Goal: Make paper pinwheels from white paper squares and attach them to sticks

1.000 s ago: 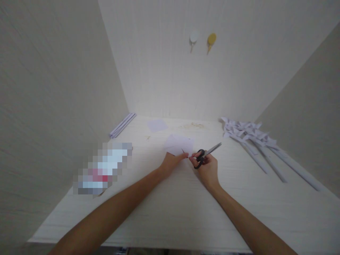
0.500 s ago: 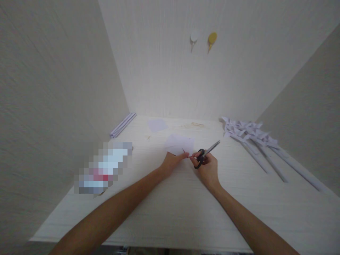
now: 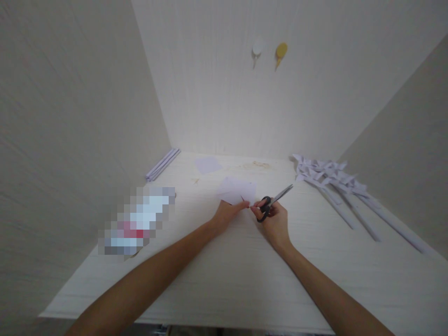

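Note:
My right hand [image 3: 275, 219] grips black-handled scissors [image 3: 273, 203]; their blades point up and to the right, away from the paper. My left hand [image 3: 227, 213] is closed, its fingertips pinching something small and thin at the near edge of a pale sheet of paper [image 3: 238, 190] that lies on the table. The fingertips of both hands nearly meet just below that sheet.
The white table [image 3: 224, 280] sits in a walled alcove. Several paper pinwheels on long sticks [image 3: 336, 184] lie at the right. Rolled paper sticks [image 3: 163, 163] rest at the back left, with a small paper square [image 3: 207, 164] nearby. A blurred packet [image 3: 138, 221] lies at left. Two hooks [image 3: 269, 50] hang on the back wall.
Hardly anything has moved. Both hands stay together at the near edge of the sheet, and the scissors keep the same tilt.

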`<state>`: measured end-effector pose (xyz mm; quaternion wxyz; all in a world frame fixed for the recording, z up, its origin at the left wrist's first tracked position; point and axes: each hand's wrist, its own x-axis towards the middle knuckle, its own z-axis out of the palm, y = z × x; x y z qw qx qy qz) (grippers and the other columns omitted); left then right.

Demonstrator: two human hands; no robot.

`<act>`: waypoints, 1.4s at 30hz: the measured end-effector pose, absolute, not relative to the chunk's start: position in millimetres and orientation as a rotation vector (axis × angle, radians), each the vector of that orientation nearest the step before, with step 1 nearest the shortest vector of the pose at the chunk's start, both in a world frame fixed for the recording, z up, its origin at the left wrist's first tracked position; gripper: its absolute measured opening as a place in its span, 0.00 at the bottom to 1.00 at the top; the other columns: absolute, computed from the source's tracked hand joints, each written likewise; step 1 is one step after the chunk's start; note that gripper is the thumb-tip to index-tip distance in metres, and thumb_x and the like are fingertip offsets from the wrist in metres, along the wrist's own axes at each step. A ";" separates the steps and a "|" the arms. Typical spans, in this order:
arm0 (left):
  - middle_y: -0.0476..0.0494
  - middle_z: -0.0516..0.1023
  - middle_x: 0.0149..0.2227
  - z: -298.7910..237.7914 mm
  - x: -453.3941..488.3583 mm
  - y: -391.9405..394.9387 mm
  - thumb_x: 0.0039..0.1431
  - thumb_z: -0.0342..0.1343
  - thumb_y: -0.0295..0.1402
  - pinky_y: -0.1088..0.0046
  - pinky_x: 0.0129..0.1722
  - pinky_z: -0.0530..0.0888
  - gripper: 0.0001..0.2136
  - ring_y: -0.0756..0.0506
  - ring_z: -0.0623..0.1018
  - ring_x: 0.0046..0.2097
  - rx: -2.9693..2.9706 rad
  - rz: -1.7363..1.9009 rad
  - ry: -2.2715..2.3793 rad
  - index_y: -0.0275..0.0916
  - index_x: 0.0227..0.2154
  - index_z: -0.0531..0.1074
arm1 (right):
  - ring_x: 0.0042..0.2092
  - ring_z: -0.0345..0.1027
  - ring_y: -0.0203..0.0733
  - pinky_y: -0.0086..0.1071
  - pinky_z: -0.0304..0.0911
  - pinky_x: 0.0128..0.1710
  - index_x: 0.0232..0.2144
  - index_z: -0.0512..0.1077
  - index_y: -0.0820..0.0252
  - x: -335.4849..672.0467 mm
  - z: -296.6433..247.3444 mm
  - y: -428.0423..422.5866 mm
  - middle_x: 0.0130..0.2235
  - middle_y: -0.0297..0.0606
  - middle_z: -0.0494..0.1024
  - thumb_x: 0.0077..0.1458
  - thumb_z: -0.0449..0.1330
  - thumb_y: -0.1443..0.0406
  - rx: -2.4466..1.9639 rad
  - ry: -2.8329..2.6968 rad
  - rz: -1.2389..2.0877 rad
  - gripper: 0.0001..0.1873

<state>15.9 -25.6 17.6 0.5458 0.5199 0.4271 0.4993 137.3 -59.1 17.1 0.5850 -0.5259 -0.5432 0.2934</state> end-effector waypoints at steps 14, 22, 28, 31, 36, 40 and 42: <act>0.46 0.75 0.26 14.6 14.8 -23.4 0.37 0.57 0.37 0.71 0.33 0.67 0.09 0.47 0.72 0.31 1.151 1.175 1.129 0.36 0.18 0.70 | 0.25 0.63 0.34 0.26 0.57 0.23 0.22 0.63 0.60 138.0 13.8 -57.6 0.23 0.33 0.70 0.36 0.61 0.62 -1.244 -1.249 0.712 0.11; 0.46 0.75 0.31 17.9 14.8 -27.0 0.37 0.57 0.35 0.70 0.36 0.67 0.08 0.46 0.72 0.34 1.193 1.163 1.077 0.37 0.23 0.71 | 0.18 0.55 0.29 0.24 0.51 0.16 0.19 0.61 0.60 139.2 16.2 -56.2 0.18 0.28 0.65 0.38 0.60 0.63 -1.268 -1.144 0.823 0.10; 0.44 0.75 0.34 19.6 15.7 -28.5 0.36 0.58 0.34 0.68 0.39 0.66 0.10 0.45 0.72 0.36 1.193 1.159 1.075 0.37 0.26 0.72 | 0.19 0.57 0.28 0.22 0.52 0.16 0.21 0.62 0.61 138.9 13.2 -55.4 0.21 0.29 0.67 0.36 0.61 0.66 -1.206 -1.126 0.899 0.09; 0.44 0.75 0.34 21.4 15.5 -28.9 0.37 0.58 0.34 0.68 0.40 0.66 0.11 0.45 0.72 0.36 1.194 1.136 1.089 0.37 0.27 0.72 | 0.21 0.59 0.28 0.22 0.54 0.17 0.21 0.62 0.62 139.5 12.7 -55.0 0.22 0.31 0.68 0.35 0.61 0.67 -1.201 -1.123 0.889 0.09; 0.43 0.75 0.35 20.1 15.3 -27.5 0.37 0.58 0.34 0.67 0.40 0.66 0.12 0.45 0.72 0.37 1.196 1.127 1.105 0.35 0.28 0.72 | 0.19 0.58 0.28 0.21 0.54 0.16 0.21 0.63 0.62 140.0 12.1 -54.5 0.21 0.30 0.69 0.36 0.60 0.67 -1.208 -1.129 0.893 0.09; 0.44 0.75 0.34 18.2 15.4 -26.9 0.37 0.58 0.35 0.68 0.38 0.67 0.12 0.45 0.73 0.35 1.183 1.141 1.097 0.36 0.28 0.72 | 0.18 0.58 0.27 0.22 0.55 0.16 0.21 0.62 0.61 139.2 13.0 -55.2 0.21 0.30 0.69 0.37 0.60 0.66 -1.225 -1.122 0.892 0.08; 0.44 0.75 0.33 19.0 15.2 -27.3 0.37 0.58 0.34 0.68 0.38 0.67 0.11 0.45 0.73 0.35 1.180 1.134 1.102 0.36 0.27 0.72 | 0.18 0.58 0.27 0.22 0.55 0.16 0.21 0.62 0.61 138.8 13.9 -55.5 0.21 0.30 0.69 0.36 0.61 0.66 -1.229 -1.122 0.886 0.09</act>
